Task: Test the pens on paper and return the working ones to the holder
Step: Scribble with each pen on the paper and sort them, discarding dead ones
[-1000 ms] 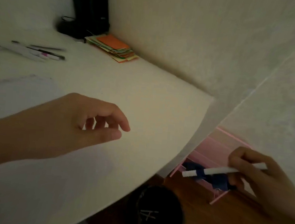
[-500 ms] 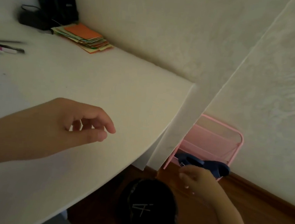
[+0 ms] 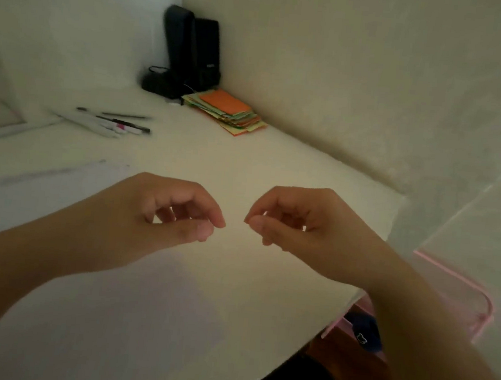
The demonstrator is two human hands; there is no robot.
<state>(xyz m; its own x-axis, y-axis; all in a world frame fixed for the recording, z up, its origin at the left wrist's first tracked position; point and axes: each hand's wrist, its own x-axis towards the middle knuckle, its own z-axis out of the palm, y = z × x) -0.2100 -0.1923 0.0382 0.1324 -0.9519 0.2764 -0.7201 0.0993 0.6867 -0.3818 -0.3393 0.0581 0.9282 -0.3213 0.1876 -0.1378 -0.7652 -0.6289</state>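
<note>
I see my left hand [image 3: 162, 209] and right hand [image 3: 298, 221] hovering side by side above the desk [image 3: 245, 165], fingers loosely curled, holding nothing, pens [image 3: 110, 121] white and dark, lying loose far left.

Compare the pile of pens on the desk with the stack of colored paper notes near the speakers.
The pens are long, thin, mostly white and dark, lying loosely side by side; the paper notes are flat, orange, green and yellow, piled on each other. The pens lie farther left; the notes sit against the wall. Both rest untouched on the white desk.
</note>
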